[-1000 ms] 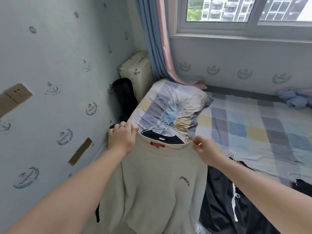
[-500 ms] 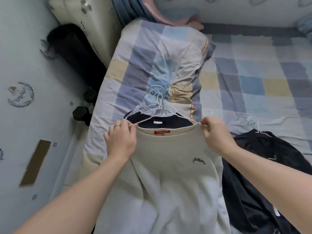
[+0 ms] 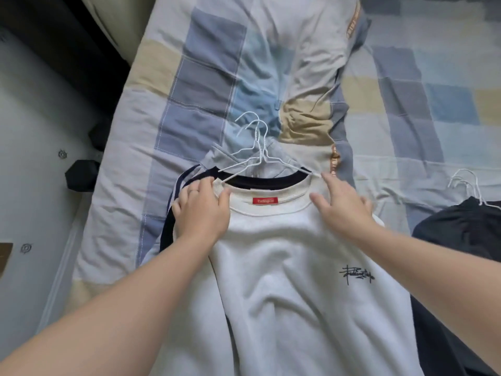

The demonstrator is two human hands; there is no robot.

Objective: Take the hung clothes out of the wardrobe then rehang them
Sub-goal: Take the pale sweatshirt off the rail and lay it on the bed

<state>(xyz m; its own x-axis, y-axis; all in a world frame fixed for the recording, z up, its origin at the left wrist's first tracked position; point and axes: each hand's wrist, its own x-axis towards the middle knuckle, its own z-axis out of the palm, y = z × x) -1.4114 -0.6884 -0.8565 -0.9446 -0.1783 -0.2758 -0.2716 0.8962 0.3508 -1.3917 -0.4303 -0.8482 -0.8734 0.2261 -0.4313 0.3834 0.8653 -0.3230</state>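
Step in hand: judging by the pile, the cream sweatshirt [image 3: 284, 267] is being laid on the bed with the other clothes out of the wardrobe; rehanging is not yet begun
Where it lies: front up on the checked quilt [image 3: 206, 85], on top of a dark navy garment [image 3: 260, 181] whose collar shows just above its neckline
Hangers: the white wire hooks [image 3: 256, 137] stack close together above the collars, pointing away from the person
Left hand [image 3: 202, 210]: rests flat on the left shoulder of the sweatshirt, fingers loose, thumb touching the collar, gripping nothing that I can see
Right hand [image 3: 344, 210]: spread open on the right shoulder, fingertips near the hanger's wire arm
Doing it well: smooth both shoulders outward so the fabric sits square on the wire, and keep the hooks aligned so the stack can be lifted as one
Watch for: thin wire hooks probably tangle easily; a shoulder slipping off the wire would mean redoing it
Nearby: a black garment [image 3: 466, 229] with its own white hangers [image 3: 465, 183] lies well apart on the right, so I would keep the two piles from mixing
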